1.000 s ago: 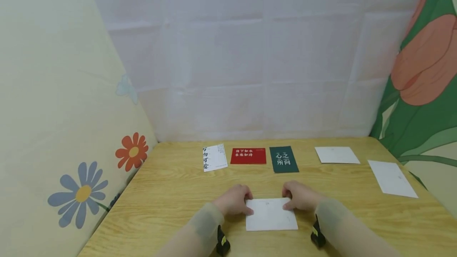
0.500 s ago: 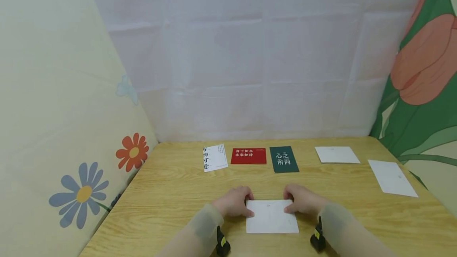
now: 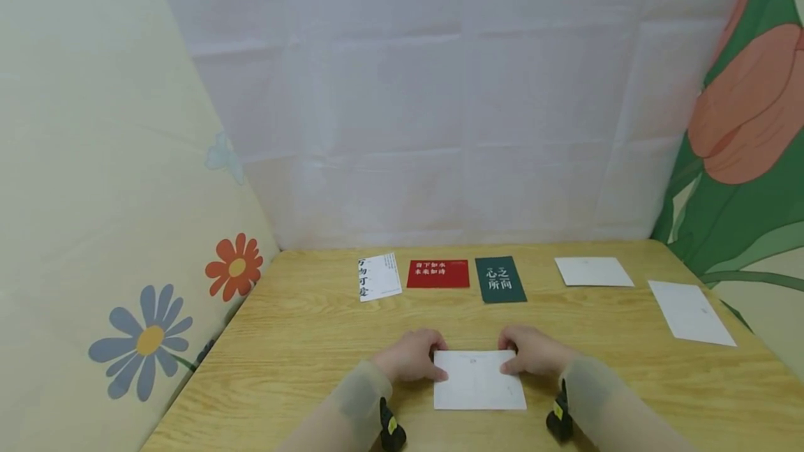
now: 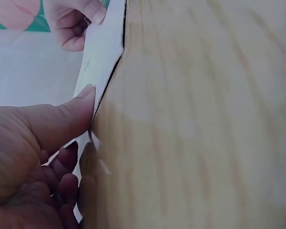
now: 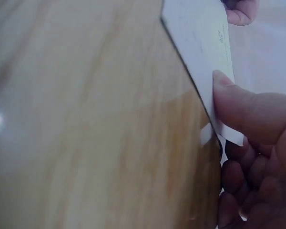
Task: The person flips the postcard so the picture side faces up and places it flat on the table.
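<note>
A white postcard (image 3: 479, 386) with a small faint printed mark lies low over the front middle of the table, its long side facing me in the head view. My left hand (image 3: 414, 356) pinches its left edge, thumb on the top face. On the opposite edge, my right hand (image 3: 534, 351) grips the same way, fingers curled beneath. The left wrist view shows the left thumb (image 4: 69, 117) pressed on the card (image 4: 105, 43) near its edge. In the right wrist view, the right thumb (image 5: 243, 107) lies across the card's corner, partly hiding it.
Along the back of the wooden table (image 3: 301, 340) lie a white card with black writing (image 3: 380, 277), a red card (image 3: 437, 274) and a dark green card (image 3: 500, 280). Two blank-looking white cards (image 3: 593, 271) lie at the right. A pale cloth (image 3: 465, 124) hangs behind.
The postcard has shifted very slightly toward me, and the right hand a little to the right with it. Both hands keep their pinch. The other cards stay where they were.
</note>
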{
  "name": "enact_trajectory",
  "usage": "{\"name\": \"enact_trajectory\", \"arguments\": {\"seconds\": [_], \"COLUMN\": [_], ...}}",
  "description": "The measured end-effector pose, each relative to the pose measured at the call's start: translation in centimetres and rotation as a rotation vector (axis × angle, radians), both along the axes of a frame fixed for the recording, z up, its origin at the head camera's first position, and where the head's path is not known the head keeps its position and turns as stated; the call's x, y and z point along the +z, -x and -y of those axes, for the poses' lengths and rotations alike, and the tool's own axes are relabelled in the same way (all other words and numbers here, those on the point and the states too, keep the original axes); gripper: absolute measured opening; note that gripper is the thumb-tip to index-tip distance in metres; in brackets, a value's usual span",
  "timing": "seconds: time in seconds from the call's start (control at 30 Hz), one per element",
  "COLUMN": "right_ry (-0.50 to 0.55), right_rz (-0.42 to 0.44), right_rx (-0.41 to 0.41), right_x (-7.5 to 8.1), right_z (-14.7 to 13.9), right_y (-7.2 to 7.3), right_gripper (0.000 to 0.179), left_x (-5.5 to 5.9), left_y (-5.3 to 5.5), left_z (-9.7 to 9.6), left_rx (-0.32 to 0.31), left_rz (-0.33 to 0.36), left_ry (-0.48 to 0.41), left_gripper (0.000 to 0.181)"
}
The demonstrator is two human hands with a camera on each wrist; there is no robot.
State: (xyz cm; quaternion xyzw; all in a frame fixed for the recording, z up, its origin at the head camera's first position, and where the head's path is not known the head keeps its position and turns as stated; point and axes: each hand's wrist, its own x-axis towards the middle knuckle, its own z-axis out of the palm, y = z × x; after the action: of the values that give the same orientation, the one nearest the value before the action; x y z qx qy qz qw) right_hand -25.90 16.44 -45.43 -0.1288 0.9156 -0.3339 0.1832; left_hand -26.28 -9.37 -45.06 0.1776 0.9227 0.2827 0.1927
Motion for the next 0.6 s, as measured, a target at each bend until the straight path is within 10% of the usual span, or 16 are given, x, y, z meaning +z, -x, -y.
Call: {"name": "enact_trajectory", "arguments": {"seconds": [0.6], "right_ry": [0.022], "right_rz": [-0.009], "right_rx": [-0.058], "right_x": [0.31], "right_z": [0.29], "right_y": [-0.11], "right_gripper": [0.018], "left_x": [0.03], "left_y": [-0.21], "left_z": [-0.01], "left_rx": [0.063], "left_rz": [-0.007], "left_ry": [-0.11], "left_gripper": [0.019]}}
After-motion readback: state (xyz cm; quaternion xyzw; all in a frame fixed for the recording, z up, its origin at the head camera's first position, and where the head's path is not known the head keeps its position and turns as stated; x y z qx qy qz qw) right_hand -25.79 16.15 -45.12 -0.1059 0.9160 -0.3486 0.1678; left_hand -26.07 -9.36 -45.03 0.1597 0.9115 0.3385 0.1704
